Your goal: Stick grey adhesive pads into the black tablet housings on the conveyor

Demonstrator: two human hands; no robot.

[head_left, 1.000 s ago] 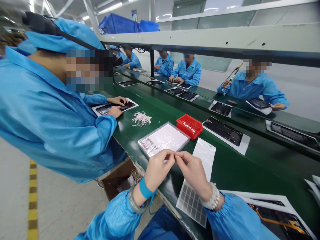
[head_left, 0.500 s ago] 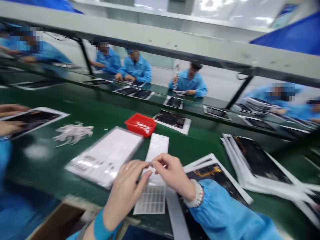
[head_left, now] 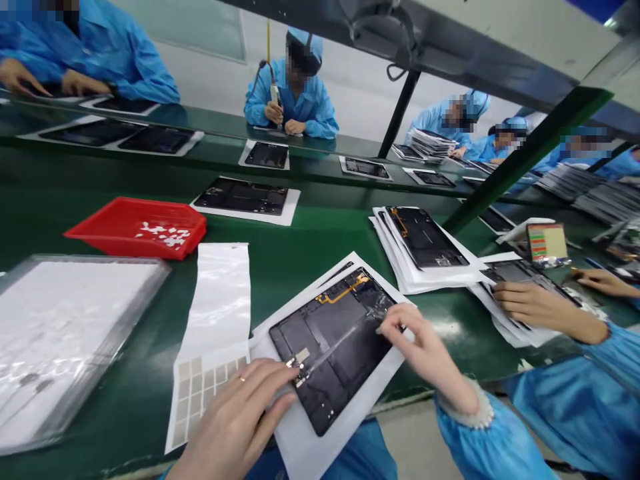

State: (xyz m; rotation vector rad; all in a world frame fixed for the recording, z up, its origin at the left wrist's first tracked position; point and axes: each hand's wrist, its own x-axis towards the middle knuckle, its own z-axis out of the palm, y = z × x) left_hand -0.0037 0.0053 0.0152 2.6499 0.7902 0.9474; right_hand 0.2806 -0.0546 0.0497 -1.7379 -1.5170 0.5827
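A black device housing (head_left: 340, 340) with an orange flex strip lies tilted on white sheets (head_left: 310, 447) in front of me. My left hand (head_left: 245, 407) is at its lower left edge, fingers together near small metal parts; whether it holds something there is too small to tell. At the right edge of the housing is my right hand (head_left: 413, 333), thumb and fingertips pinched together over something I cannot make out. A white strip with a grid of grey stickers (head_left: 205, 387) lies left of the housing, partly beneath my left hand.
A red tray (head_left: 135, 223) with white bits stands at the left, behind a clear-covered white stack (head_left: 75, 320). Stacked housings (head_left: 425, 247) lie at the right, near another person's hands (head_left: 545, 310). More people sit across the bench.
The view has swung right. My hands have moved from above the sticker strip to the black housing and are now farther apart, one at each side of it.
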